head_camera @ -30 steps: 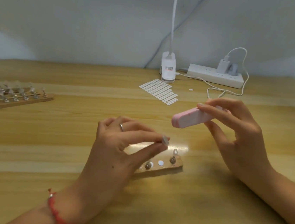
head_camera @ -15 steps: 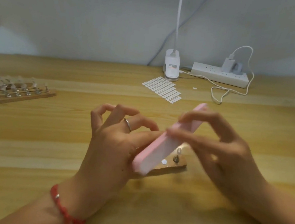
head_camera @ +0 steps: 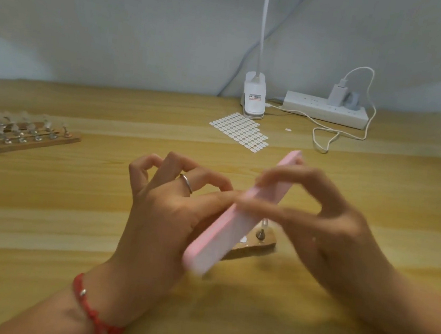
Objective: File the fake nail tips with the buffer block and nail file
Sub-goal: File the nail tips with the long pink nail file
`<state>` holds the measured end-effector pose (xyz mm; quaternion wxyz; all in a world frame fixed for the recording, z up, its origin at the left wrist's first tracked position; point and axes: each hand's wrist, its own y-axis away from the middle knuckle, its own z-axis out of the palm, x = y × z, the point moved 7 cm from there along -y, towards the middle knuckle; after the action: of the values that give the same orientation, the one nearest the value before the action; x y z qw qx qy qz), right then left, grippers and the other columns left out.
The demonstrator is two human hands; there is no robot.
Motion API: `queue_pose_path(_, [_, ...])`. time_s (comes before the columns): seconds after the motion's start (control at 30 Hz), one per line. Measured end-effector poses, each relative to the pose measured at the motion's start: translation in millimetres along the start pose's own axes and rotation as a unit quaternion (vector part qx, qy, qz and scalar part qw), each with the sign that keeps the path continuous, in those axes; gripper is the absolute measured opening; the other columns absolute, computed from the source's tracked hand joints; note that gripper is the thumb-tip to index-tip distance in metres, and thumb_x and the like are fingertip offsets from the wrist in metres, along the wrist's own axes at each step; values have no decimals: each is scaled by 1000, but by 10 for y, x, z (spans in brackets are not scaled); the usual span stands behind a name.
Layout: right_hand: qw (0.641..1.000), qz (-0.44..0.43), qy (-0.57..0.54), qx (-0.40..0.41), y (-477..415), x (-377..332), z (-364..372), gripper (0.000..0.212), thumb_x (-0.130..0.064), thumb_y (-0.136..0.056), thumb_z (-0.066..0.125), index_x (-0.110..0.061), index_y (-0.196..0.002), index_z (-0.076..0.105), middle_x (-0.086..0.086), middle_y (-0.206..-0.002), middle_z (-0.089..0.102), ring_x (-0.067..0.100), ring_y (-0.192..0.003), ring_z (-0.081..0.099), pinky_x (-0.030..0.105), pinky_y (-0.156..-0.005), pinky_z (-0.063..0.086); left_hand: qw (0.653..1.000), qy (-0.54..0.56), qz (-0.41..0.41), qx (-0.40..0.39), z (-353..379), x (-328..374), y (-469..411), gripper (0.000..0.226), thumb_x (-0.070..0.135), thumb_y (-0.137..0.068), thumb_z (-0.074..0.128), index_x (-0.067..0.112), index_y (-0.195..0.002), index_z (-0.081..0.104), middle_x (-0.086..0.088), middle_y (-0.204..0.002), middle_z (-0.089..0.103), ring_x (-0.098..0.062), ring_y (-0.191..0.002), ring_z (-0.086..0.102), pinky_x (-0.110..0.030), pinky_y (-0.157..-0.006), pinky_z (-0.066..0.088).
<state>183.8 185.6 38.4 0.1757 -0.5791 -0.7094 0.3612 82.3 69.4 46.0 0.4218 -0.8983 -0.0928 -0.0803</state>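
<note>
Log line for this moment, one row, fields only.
phase: buffing | right grip: holds pink buffer block, tilted, blurred | left grip: pinches against block, nail tip hidden | wooden holder: partly behind block

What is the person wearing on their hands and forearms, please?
The left hand has a thin silver ring and, at the wrist, a red cord bracelet with small silver beads. The right hand wears nothing; no sleeves show.

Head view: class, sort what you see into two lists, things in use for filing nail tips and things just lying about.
In use: pink buffer block, gripped by the right hand; left hand, reaching behind the block; wooden stand beneath; racks of nail tips.
Lying about: sticker sheet; clip lamp; power strip; charger.
</note>
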Motion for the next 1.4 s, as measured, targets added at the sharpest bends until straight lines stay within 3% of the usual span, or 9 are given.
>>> queue_pose_path(0.37, [998,60,5,21,5,147,-61,53,21,-86,59,-16,-124,60,14,-113,56,34,-105,60,40,-93,48,1000,12,-22,11,-14,-28,-8,24,33,-85,55,42,-107,62,17,-95,63,-12,-95,46,-35,-84,17])
queue_pose_path(0.5, [1000,-9,4,10,42,-75,29,48,12,-92,52,-23,-122,63,13,-115,57,29,-110,59,44,-109,40,1000,18,-17,17,-20,-14,-22,24,39,-84,57,45,-107,57,21,-92,60,-10,-94,45,-34,-83,16])
queue_pose_path(0.6, [997,71,10,40,3,198,-103,48,16,-87,62,-15,-123,59,15,-113,57,33,-106,61,43,-94,50,999,26,-25,20,-38,-19,-19,24,36,-84,57,45,-106,57,17,-92,65,-12,-93,47,-34,-82,17])
queue_pose_path(0.73, [1000,-20,-2,14,51,-135,63,45,11,-93,51,-23,-122,62,12,-115,56,27,-112,58,46,-111,38,999,26,-17,20,-19,-5,-20,26,38,-80,64,44,-105,58,19,-91,61,-11,-92,46,-33,-82,16])
queue_pose_path(0.87, [996,76,-18,47,2,203,-102,43,12,-91,60,-15,-124,58,14,-113,57,27,-108,59,42,-96,49,999,36,-28,19,-22,-14,-7,19,36,-84,57,41,-101,67,16,-92,65,-13,-92,46,-35,-82,17])
queue_pose_path(1.0, [1000,-15,-22,14,36,-130,66,47,14,-90,53,-21,-121,63,13,-115,56,28,-111,58,39,-111,38,1000,24,-15,6,14,-6,-8,26,38,-78,62,43,-103,64,18,-92,62,-11,-91,44,-33,-82,16])
queue_pose_path(1.13, [996,80,-20,42,-7,164,-79,48,16,-87,62,-14,-124,58,12,-113,57,27,-107,59,38,-94,50,999,25,-32,8,22,-28,11,18,31,-83,58,29,-85,76,13,-92,67,-13,-91,45,-33,-82,16])
queue_pose_path(1.27, [999,-14,-38,24,27,-171,69,44,11,-91,55,-22,-120,64,9,-115,56,29,-108,59,36,-102,44,999,25,-24,-4,27,-20,-7,23,36,-78,61,36,-99,71,15,-91,64,-13,-90,45,-31,-79,16])
queue_pose_path(1.4, [992,108,30,63,-7,426,-205,51,12,-83,68,-12,-126,55,14,-111,59,24,-102,59,46,-92,54,994,73,-71,29,-27,-54,-4,17,38,-86,58,35,-97,72,19,-88,64,-10,-88,46,-32,-78,21])
